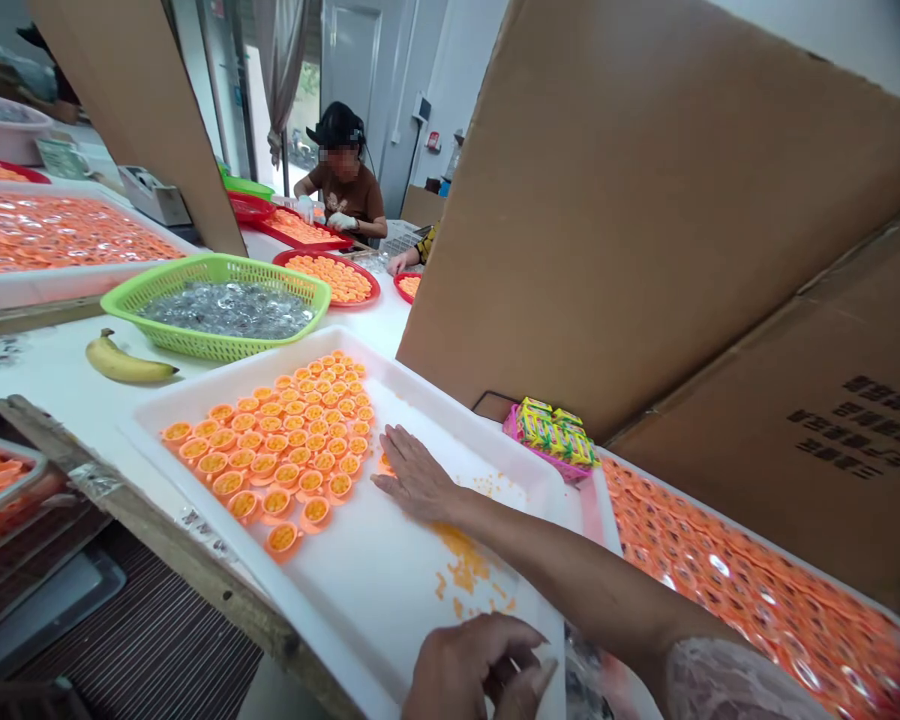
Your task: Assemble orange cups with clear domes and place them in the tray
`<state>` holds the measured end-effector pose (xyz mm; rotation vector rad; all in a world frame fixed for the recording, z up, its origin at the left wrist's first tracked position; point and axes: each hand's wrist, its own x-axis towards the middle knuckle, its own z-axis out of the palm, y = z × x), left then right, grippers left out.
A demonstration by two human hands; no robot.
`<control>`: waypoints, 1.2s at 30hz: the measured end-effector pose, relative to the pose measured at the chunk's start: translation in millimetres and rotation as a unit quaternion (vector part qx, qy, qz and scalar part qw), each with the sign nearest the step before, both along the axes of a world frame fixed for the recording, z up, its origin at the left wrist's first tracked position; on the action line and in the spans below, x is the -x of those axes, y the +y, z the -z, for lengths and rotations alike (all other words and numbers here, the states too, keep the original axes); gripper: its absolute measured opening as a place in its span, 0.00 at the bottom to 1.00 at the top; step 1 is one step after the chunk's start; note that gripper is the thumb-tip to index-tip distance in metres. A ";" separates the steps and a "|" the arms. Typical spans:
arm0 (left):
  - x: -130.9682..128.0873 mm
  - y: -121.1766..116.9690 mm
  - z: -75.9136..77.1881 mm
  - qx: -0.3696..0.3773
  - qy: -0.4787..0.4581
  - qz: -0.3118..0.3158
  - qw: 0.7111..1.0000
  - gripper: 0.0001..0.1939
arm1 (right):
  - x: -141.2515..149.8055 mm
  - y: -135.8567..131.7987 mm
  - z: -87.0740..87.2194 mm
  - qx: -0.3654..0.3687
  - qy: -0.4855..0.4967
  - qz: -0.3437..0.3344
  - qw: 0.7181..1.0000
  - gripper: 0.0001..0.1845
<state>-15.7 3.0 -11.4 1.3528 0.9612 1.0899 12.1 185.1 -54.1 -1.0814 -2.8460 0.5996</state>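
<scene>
A white tray [345, 620] lies before me with many small orange cups [300, 455] grouped on its left and far part, each holding yellow bits. My right hand [418, 478] reaches palm down over the tray beside the cups, fingers stretched out flat; a bit of orange shows next to its fingers. Loose yellow pieces [465, 570] are scattered on the tray floor under and beside my right forearm. At the bottom edge, my left hand [472, 665] is over the near part of the tray, fingers curled toward the thumb. What lies between them, if anything, is hidden.
A green basket [217, 347] of clear plastic pieces and a banana [127, 362] sit beyond the tray. Cardboard [645, 230] walls the right side, near a pink basket [559, 462] of yellow-green packets. A gloved co-worker [349, 190] sits at the back by red trays.
</scene>
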 end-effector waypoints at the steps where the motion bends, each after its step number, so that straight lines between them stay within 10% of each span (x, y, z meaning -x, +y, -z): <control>1: 0.8 -0.7 -2.2 -0.007 -0.002 -0.005 1.000 0.15 | -1.3 -10.0 -2.7 0.019 0.003 -0.006 1.000 0.44; 6: 5.4 -6.3 -18.7 -0.004 0.022 -0.013 1.000 0.12 | -14.9 -39.7 -25.6 0.114 0.039 -0.022 0.993 0.41; 11: 7.4 -10.9 -26.5 0.026 0.031 -0.016 0.999 0.13 | -55.0 -35.0 -40.1 0.032 0.062 0.108 0.992 0.32; 24: 5.8 -8.3 -16.6 0.059 0.003 -0.016 0.998 0.12 | -55.4 -42.2 -31.8 -0.037 -0.003 0.066 0.997 0.12; 32: 11.2 6.3 -2.5 0.094 -0.118 -0.296 0.943 0.18 | -96.7 -97.4 -69.9 -0.092 0.197 0.039 0.975 0.15; 36: 11.7 15.1 -8.1 0.213 -0.209 -0.178 0.937 0.19 | -109.8 -118.1 -73.1 -0.104 0.220 0.011 0.970 0.13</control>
